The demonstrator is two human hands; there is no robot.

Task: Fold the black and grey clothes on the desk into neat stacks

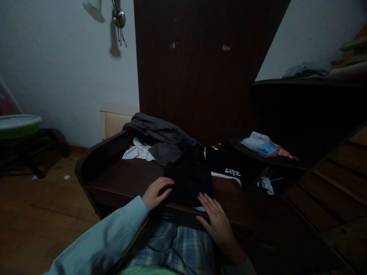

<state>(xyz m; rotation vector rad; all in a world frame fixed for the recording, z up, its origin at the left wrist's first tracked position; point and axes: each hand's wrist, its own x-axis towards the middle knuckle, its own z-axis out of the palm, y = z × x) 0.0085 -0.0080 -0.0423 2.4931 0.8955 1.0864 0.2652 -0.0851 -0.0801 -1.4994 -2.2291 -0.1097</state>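
Note:
A dark, folded-looking garment (pixel 190 181) lies on the wooden desk top (pixel 123 175) right in front of me. At its left edge is my left hand (pixel 157 192), fingers loosely bent with a gap between thumb and fingers. My right hand (pixel 213 217) rests over its lower right corner, fingers stretched out. A sliver of pale cloth shows beneath that corner. Behind the garment is a heap of grey cloth (pixel 160 131), with white cloth (pixel 137 150) by its left end. To the right lies a black garment with white lettering (pixel 220 162).
On a small shelf at right sits a clear plastic packet with blue contents (pixel 260 144). White scraps (pixel 268 185) lie under it. A tall dark wooden panel (pixel 195 68) rises behind the desk. At far left a green-rimmed basin (pixel 20 128) stands on a dark stool.

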